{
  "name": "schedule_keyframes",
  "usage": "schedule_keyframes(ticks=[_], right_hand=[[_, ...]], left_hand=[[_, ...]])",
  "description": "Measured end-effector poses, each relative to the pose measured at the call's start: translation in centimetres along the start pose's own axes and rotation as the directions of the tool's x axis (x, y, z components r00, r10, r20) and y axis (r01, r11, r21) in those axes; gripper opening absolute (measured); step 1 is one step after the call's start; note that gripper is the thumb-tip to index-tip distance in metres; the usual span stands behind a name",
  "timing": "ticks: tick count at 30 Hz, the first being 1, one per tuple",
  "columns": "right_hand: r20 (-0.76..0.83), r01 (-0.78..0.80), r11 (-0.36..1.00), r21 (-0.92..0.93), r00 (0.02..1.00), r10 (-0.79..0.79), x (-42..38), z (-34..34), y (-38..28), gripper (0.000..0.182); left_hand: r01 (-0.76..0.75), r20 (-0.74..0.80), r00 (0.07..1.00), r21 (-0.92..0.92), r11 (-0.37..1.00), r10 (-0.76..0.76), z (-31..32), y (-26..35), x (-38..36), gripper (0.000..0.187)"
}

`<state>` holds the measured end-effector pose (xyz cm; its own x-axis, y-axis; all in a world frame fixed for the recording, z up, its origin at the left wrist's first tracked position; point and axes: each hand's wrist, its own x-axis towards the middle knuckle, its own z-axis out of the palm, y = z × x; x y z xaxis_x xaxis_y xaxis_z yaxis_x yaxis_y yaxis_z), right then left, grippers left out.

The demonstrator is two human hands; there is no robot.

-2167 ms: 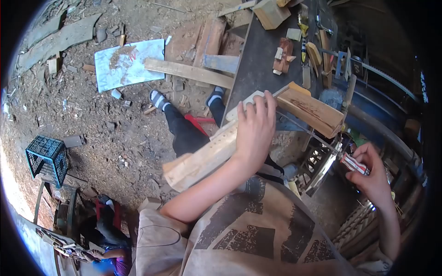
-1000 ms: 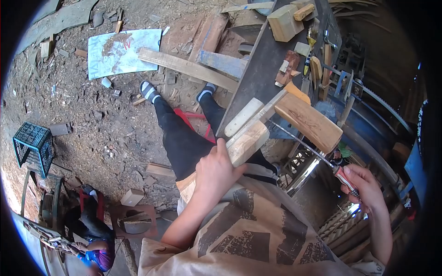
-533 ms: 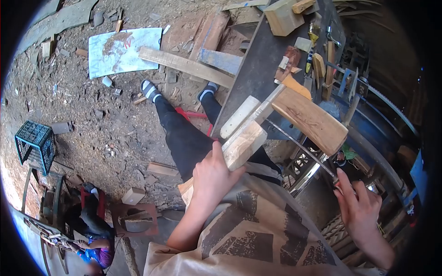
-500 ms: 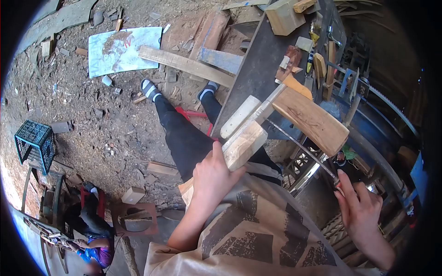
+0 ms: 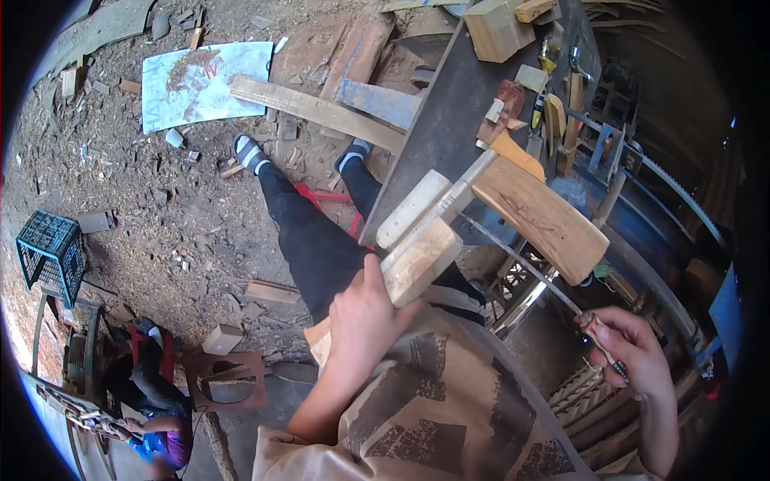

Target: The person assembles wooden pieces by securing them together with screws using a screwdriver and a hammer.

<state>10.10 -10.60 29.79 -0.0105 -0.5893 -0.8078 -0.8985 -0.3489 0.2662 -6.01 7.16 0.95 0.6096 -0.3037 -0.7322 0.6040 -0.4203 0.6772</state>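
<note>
My left hand (image 5: 362, 317) is wrapped around a pale wooden block (image 5: 423, 258), its thumb side along the edge. The lower end of the wood sticks out below the wrist. In my right hand (image 5: 638, 353) is a long-shafted screwdriver (image 5: 596, 330) with a red and black handle. Its thin shaft slants up and left, and the tip end lies close by the pale block. A brown wooden block (image 5: 541, 216) sits just above the shaft, beside a narrow metal strip (image 5: 469, 186). A whitish rounded bar (image 5: 413, 208) lies alongside the pale block.
A dark workbench (image 5: 449, 112) carries a large wood block (image 5: 499, 32) and several tools. Saw-like blades (image 5: 682, 188) stand at the right. A white printed sheet (image 5: 204, 88) and a plank (image 5: 321, 112) lie on the littered ground. A crate (image 5: 50, 248) and another person (image 5: 156, 401) are at the left.
My right hand has turned and shifted slightly, so the screwdriver's handle now shows. My left hand keeps its hold on the wooden block. The view has shifted a little.
</note>
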Motion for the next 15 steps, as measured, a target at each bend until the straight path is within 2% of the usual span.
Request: schedule_keyframes(ticks=[1,2,3,4,6,7,8,9,12,13,15], right_hand=[[0.026,0.001,1.000,0.025,1.000,-0.002,-0.4,-0.2,-0.4,0.025],[-0.016,0.246,0.962,-0.118,0.968,-0.250,-0.1,-0.2,0.6,0.029],[-0.029,0.463,0.848,-0.260,0.874,-0.486,0.3,0.0,2.7,0.034],[-0.017,0.524,0.735,-0.431,0.810,-0.587,-0.3,0.3,3.0,0.039],[0.008,0.515,0.428,-0.742,0.646,-0.764,-1.5,0.9,3.6,0.050],[0.164,0.427,0.087,-0.900,0.516,-0.841,-1.4,1.0,3.1,0.051],[0.356,0.261,-0.266,-0.928,0.412,-0.839,-1.3,1.0,2.8,0.051],[0.430,0.179,-0.392,-0.903,0.422,-0.798,-1.2,0.8,3.4,0.053],[0.329,0.142,-0.298,-0.944,0.478,-0.815,-0.2,1.0,3.9,0.052],[0.276,0.151,-0.231,-0.961,0.499,-0.821,-0.1,0.9,4.2,0.051],[0.177,0.208,-0.061,-0.976,0.603,-0.778,-1.1,1.5,3.2,0.050]], left_hand=[[0.000,0.005,1.000,0.001,1.000,0.000,0.0,-0.1,0.0,0.065],[-0.005,0.005,1.000,0.009,1.000,0.005,-0.3,-0.1,0.3,0.065],[-0.007,-0.007,1.000,0.019,1.000,0.007,-0.6,0.0,0.6,0.065],[-0.011,-0.009,1.000,0.028,1.000,0.011,-0.7,0.1,0.6,0.064],[-0.015,0.005,1.000,0.042,0.999,0.015,-0.8,0.3,0.3,0.064],[-0.015,0.002,1.000,0.042,0.999,0.015,-0.9,0.3,0.4,0.063],[-0.011,0.000,1.000,0.037,0.999,0.011,-0.9,0.4,0.4,0.063],[-0.010,0.009,1.000,0.036,0.999,0.009,-0.8,0.3,0.3,0.063],[0.005,0.011,1.000,0.024,1.000,-0.005,-0.9,0.2,0.7,0.063],[0.012,0.012,1.000,0.022,1.000,-0.012,-1.0,0.3,0.7,0.064],[0.016,0.029,0.999,0.009,1.000,-0.016,-0.9,0.4,0.6,0.064]])
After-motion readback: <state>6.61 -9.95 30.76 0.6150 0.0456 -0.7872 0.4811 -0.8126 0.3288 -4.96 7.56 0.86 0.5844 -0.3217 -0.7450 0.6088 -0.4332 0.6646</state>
